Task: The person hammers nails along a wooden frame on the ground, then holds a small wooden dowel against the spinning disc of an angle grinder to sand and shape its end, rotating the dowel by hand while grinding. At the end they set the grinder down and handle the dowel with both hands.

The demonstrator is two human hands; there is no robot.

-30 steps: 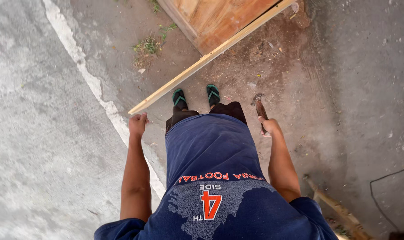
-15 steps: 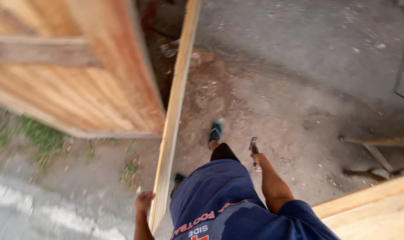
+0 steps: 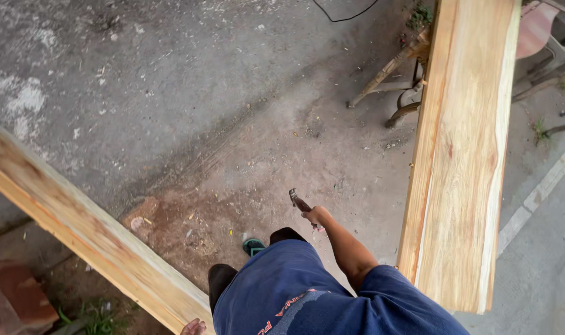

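Note:
My left hand shows only at the bottom edge, gripping the near end of a long pale wooden batten that runs up and left across the view. My right hand hangs at my side, closed around the handle of a hammer whose metal head points forward over the dirt. My blue shirt fills the bottom middle, with a foot in a green sandal below it.
A wide light plank lies raised on the right, running from top to bottom. Behind it stand wooden trestle legs and a pink chair. A black cable lies at the top. A reddish brick sits at the lower left.
The view has swung round: the wooden door panel is gone from sight, the wide plank now fills the right side, and the batten in my left hand crosses the lower left.

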